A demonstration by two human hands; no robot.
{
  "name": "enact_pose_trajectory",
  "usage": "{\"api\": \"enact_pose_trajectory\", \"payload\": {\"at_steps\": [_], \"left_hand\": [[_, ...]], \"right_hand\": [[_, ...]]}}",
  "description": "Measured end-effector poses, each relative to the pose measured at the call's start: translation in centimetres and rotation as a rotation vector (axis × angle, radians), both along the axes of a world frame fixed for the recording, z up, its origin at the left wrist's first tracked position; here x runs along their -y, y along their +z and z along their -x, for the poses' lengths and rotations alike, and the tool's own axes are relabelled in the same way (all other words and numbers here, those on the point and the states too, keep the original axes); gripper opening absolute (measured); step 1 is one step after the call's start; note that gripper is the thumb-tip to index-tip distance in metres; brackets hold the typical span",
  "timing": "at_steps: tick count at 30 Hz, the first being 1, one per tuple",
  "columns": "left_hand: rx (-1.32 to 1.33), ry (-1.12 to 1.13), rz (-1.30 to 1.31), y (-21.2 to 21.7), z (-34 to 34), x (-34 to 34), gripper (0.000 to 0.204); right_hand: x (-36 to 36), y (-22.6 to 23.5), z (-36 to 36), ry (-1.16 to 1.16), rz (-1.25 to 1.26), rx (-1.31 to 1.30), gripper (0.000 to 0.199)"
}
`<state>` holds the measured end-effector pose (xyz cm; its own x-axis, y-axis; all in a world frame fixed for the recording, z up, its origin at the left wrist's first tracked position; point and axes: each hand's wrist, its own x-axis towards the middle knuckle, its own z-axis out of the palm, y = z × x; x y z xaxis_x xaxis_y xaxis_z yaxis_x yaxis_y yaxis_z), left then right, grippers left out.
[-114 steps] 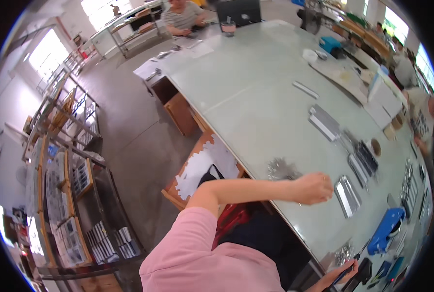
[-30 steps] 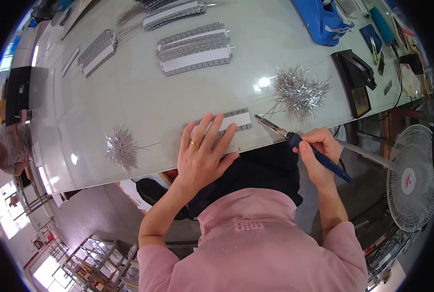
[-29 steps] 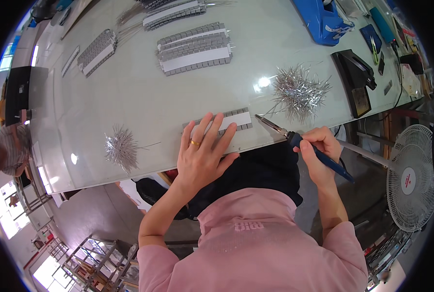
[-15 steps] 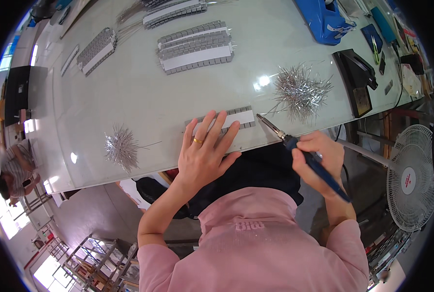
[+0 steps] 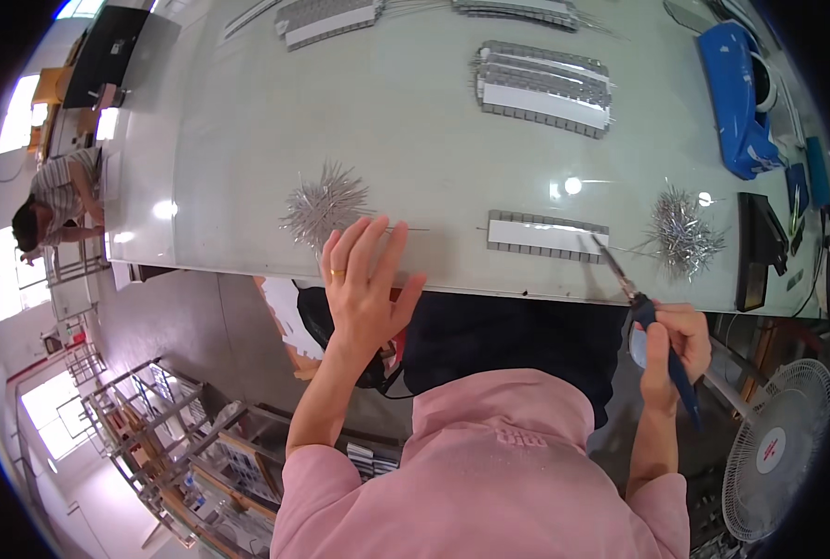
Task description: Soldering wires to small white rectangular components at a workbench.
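Two hands, both yours, are at the near side of the pale, glossy table point(image 5: 219, 168). Left hand point(image 5: 364, 284): palm down, fingers spread, nothing seen in its grasp; fingertips right by the left wire bundle point(image 5: 320, 207), touching or not cannot be told. Right hand point(image 5: 674, 354): closed round the dark blue handle of your soldering iron point(image 5: 643, 311), tip pointing up-left at the right end of the grey-and-white strip point(image 5: 536, 233). Contact of tip with strip: cannot tell. Strip lies flat before you, between the left bundle and the right wire bundle point(image 5: 683, 231). Farther right: a black stand point(image 5: 755, 252), with a blue tape dispenser point(image 5: 734, 102) beyond it. Stacked strips point(image 5: 544, 93) lie farther back, well apart from your hands.
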<state>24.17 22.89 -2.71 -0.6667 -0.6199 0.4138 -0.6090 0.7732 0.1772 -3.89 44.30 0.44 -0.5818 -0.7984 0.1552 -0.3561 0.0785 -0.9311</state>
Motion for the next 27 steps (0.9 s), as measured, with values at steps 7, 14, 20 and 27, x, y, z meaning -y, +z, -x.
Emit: {"api": "enact_pose_trajectory", "payload": {"at_steps": [7,14,20,27], "left_hand": [[-0.021,-0.095,-0.055,-1.1,1.8,-0.4,0.051],[-0.024,-0.172,-0.056,-1.1,2.7,-0.3,0.049],[-0.005,-0.199,-0.053,-1.0,2.9,-0.1,0.050],[0.025,-0.208,-0.025,-1.1,3.0,0.0,0.059]], "right_hand": [[7.0,1.0,-3.4,0.170,0.012,-0.078,0.016],[8.0,1.0,-4.2,0.193,-0.018,-0.079,0.019],[8.3,1.1,-4.4,0.198,0.003,-0.111,0.018],[8.4,1.3,-4.5,0.212,-0.012,-0.112,0.017]]}}
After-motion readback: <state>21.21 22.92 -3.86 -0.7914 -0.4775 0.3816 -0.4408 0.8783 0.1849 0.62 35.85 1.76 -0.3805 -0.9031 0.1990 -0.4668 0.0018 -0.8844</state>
